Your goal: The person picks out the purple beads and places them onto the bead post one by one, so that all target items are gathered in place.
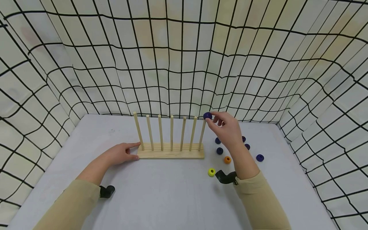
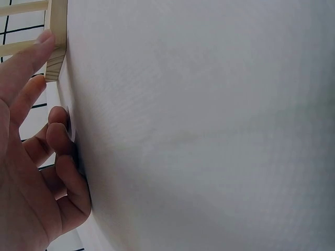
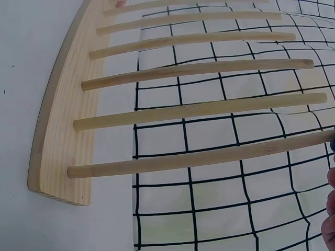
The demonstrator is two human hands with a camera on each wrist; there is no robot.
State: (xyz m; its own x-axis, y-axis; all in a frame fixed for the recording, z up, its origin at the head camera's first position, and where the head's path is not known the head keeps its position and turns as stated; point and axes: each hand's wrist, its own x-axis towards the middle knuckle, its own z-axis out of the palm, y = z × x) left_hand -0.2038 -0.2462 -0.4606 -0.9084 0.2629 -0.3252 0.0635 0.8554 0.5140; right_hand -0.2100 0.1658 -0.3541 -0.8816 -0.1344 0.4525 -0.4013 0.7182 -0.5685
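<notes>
A wooden peg rack (image 1: 171,154) with several upright pegs stands on the white table. My left hand (image 1: 120,154) holds the rack's left end, thumb at the front corner and index finger at the back corner. In the left wrist view, the other fingers of that left hand (image 2: 63,172) curl near the tabletop. My right hand (image 1: 227,128) pinches a dark purple bead (image 1: 207,115) between thumb and fingers, right at the tip of the rightmost peg (image 1: 202,135). In the right wrist view only that hand's fingertips (image 3: 331,209) show, at the right edge.
Right of the rack lie a yellow bead (image 1: 211,172), an orange bead (image 1: 227,159) and several dark beads, among them a purple bead (image 1: 260,157) farthest right. Some sit close by my right forearm. A black net (image 1: 168,48) over pale walls surrounds the table's back and sides.
</notes>
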